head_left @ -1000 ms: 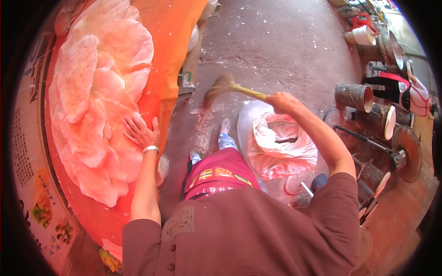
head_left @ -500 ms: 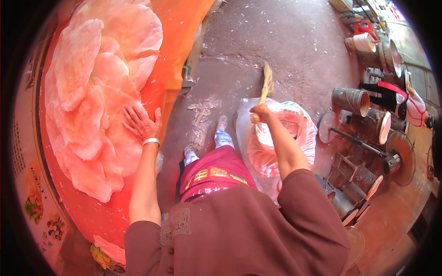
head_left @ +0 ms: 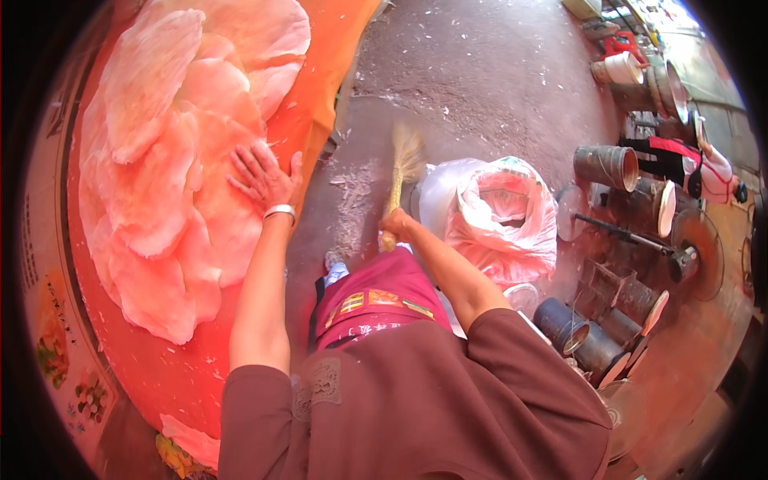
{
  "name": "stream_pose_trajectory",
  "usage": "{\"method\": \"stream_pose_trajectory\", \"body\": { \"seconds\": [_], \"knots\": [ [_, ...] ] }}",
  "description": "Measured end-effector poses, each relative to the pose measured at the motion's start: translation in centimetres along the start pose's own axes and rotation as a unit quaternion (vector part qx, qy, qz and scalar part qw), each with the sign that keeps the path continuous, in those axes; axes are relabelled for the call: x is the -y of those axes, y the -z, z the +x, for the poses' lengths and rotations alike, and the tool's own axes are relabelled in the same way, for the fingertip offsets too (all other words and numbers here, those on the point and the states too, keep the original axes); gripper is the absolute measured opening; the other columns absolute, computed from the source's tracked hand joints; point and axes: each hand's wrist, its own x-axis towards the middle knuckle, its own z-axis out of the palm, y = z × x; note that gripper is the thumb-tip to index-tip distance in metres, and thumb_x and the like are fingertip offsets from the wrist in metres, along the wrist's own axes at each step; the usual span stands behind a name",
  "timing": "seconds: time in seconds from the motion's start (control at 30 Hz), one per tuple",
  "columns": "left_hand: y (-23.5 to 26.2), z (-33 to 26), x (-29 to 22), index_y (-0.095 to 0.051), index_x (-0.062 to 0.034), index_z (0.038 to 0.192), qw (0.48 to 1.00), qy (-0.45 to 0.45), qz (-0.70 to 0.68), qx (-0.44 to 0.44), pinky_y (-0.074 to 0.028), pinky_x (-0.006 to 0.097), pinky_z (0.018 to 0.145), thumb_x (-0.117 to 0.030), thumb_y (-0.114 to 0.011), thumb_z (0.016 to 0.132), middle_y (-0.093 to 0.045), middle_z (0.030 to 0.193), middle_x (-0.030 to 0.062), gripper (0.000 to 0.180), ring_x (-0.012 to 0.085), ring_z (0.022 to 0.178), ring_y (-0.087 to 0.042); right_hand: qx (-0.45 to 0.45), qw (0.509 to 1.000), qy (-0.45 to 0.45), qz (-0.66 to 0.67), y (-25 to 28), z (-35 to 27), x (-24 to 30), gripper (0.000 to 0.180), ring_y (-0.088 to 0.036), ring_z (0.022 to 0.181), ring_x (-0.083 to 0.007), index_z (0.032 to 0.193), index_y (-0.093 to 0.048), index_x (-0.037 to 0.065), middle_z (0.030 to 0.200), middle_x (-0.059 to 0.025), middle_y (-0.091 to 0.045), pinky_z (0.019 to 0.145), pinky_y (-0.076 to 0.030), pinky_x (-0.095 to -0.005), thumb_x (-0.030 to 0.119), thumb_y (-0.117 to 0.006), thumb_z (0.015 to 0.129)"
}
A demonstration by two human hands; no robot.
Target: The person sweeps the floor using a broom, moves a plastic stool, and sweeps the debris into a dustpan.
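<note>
My left hand (head_left: 266, 178) lies with fingers spread on a heap of thin, soft-looking, rounded pale sheets (head_left: 164, 172), tinted pink by the light. I cannot tell what they are made of. The heap rests on a red-orange covered surface (head_left: 336, 60) to my left. In my right hand (head_left: 396, 225) is a straw whisk broom (head_left: 406, 160), gripped by its handle in front of my apron (head_left: 380, 292). Its bristles point away from me over the floor and look blurred. To the right of that hand stands an open woven sack (head_left: 500, 252).
A whitish plastic bag (head_left: 446, 192) leans against the sack. Pale scraps litter the grey floor (head_left: 488, 72). Along the right are metal buckets (head_left: 604, 170), a long rod (head_left: 628, 235) and several round lids. Farther right another person (head_left: 710, 170) stands.
My right hand has swung the broom leftward, from over the sack to in front of my apron. The left hand stays flat on the sheets while the whole view has shifted slightly.
</note>
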Motion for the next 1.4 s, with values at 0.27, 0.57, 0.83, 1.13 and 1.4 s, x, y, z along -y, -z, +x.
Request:
{"method": "stream_pose_trajectory", "body": {
  "seconds": [0.27, 0.57, 0.83, 1.13, 1.4],
  "knots": [
    [0.6, 0.1, 3.5, -0.025, -0.0009, 0.144, 0.982, 0.025, -0.167, 0.085, 0.006, 0.062, 0.108, -0.074, -0.037, 0.080, -0.013, 0.152, 0.0237, 0.098, 0.0389, 0.142, 0.000, -0.005, 0.876, 0.066, -0.479, -8.0, -6.7, -11.7, 0.029, -0.066, 0.078, -0.0284, 0.095, -0.065, 0.000, 0.087, -0.0148, -0.067, 0.069, -0.054, -0.0356, 0.022, -0.061, 0.076],
    [7.6, -10.9, 17.6, -0.021, 0.0036, 0.144, 0.979, -0.123, -0.137, 0.091, 0.001, 0.058, 0.110, -0.060, -0.040, 0.089, -0.012, 0.152, 0.0235, 0.086, 0.0355, 0.143, -0.003, -0.031, 0.915, -0.006, -0.403, -5.2, -19.8, -16.5, 0.022, -0.067, 0.066, -0.0264, 0.091, -0.057, -0.002, 0.072, -0.0171, -0.064, 0.059, -0.054, -0.0374, 0.013, -0.061, 0.075],
    [6.7, -19.5, 22.8, -0.020, 0.0013, 0.145, 0.992, -0.080, -0.048, 0.089, 0.001, 0.059, 0.110, -0.055, -0.046, 0.087, -0.010, 0.155, 0.0132, 0.085, 0.0328, 0.143, -0.003, -0.138, 0.877, 0.152, -0.434, -3.0, -16.1, -14.3, 0.024, -0.066, 0.070, -0.0310, 0.093, -0.053, -0.002, 0.078, -0.0211, -0.065, 0.061, -0.053, -0.0412, 0.008, -0.061, 0.073],
    [6.3, -18.9, 21.2, -0.025, 0.0000, 0.144, 0.994, -0.080, -0.049, 0.061, 0.000, 0.058, 0.111, -0.051, -0.051, 0.083, -0.016, 0.154, 0.0128, 0.083, 0.0317, 0.143, -0.008, -0.187, 0.831, 0.128, -0.509, -7.9, -5.0, -11.6, 0.037, -0.062, 0.102, -0.0377, 0.114, -0.048, -0.009, 0.107, -0.0271, -0.062, 0.084, -0.053, -0.0416, 0.010, -0.052, 0.082],
    [6.0, -19.4, 21.7, -0.025, -0.0010, 0.144, 0.995, -0.073, -0.036, 0.060, -0.001, 0.057, 0.111, -0.052, -0.051, 0.083, -0.017, 0.154, 0.0123, 0.084, 0.0311, 0.143, -0.009, -0.051, 0.804, 0.139, -0.575, -3.1, -15.9, -18.4, 0.050, -0.062, 0.092, -0.0427, 0.125, -0.038, -0.008, 0.094, -0.0299, -0.062, 0.077, -0.051, -0.0480, 0.004, -0.052, 0.079]
  ]
}}
